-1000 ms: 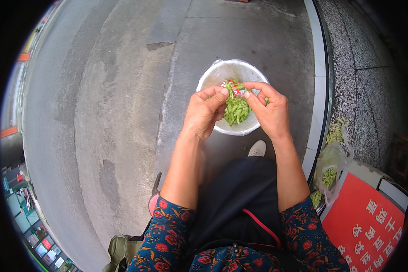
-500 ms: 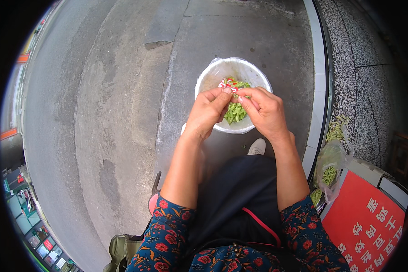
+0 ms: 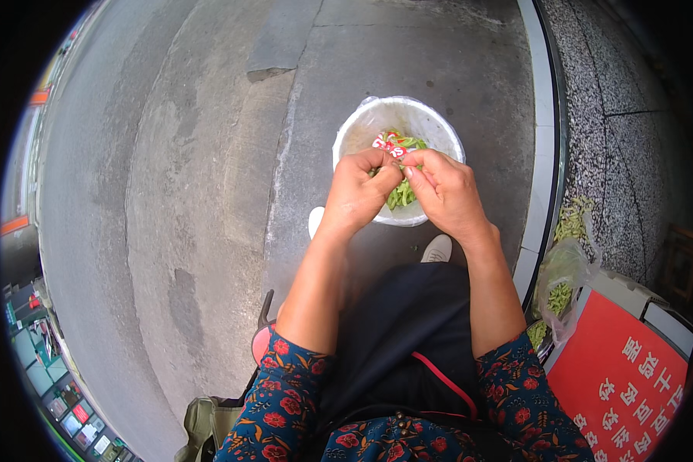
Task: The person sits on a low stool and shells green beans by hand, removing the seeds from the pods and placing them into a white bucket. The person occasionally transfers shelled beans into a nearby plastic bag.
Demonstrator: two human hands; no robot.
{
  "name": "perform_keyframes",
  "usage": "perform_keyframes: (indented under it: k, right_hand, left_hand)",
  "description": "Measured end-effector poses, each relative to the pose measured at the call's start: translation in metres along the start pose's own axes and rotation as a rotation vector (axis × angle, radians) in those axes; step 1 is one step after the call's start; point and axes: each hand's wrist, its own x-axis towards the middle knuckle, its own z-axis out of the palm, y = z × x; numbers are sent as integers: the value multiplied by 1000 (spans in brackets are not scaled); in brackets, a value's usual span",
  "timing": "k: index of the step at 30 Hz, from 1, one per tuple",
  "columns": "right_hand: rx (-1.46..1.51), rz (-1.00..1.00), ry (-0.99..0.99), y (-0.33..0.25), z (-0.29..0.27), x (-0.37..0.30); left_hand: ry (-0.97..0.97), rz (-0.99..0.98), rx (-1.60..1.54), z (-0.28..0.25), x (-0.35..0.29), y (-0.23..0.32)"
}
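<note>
My left hand (image 3: pixel 362 191) and my right hand (image 3: pixel 448 192) meet above a white bin lined with clear plastic (image 3: pixel 349 132). Thumb and fingers of both are pinched together, fingertips nearly touching. Whatever small thing sits between them is mostly hidden, so I cannot name it. Beneath my hands, inside the bin, lie light green pod-like pieces (image 3: pixel 402 194). A red and white printed wrapper (image 3: pixel 385 143) rests on top of them, just beyond my fingertips.
A clear plastic bag (image 3: pixel 568 266) with green pods stands at the right, beside a tiled ledge (image 3: pixel 545 146). More pods (image 3: pixel 571 219) lie loose on the speckled ground. Closer in is a red sign with white writing (image 3: pixel 620 377). A light shoe (image 3: pixel 437 249) is near the bin.
My left hand has rolled inward, its fingers curling more and its thumb now pointing to the right hand. The right hand stays almost in place.
</note>
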Motion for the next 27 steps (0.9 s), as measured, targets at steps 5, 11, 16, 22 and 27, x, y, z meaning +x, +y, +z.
perform_keyframes:
  k: [5, 11, 16, 22, 27]
  right_hand:
    - [386, 184, -27, 0, -4, 1]
    - [915, 309, 98, 2, -10, 5]
    - [1580, 343, 187, 10, -25, 9]
    - [1656, 407, 48, 9, -30, 7]
    - [1388, 506, -6, 5, -25, 10]
  left_hand:
    - [-79, -161, -393, 0, 0, 1]
    - [-153, -215, -466, -1, 1, 1]
    - [-108, -209, -246, 0, 3, 1]
    - [-74, -263, -333, 0, 5, -1]
    - [-111, -349, -789, -6, 6, 0]
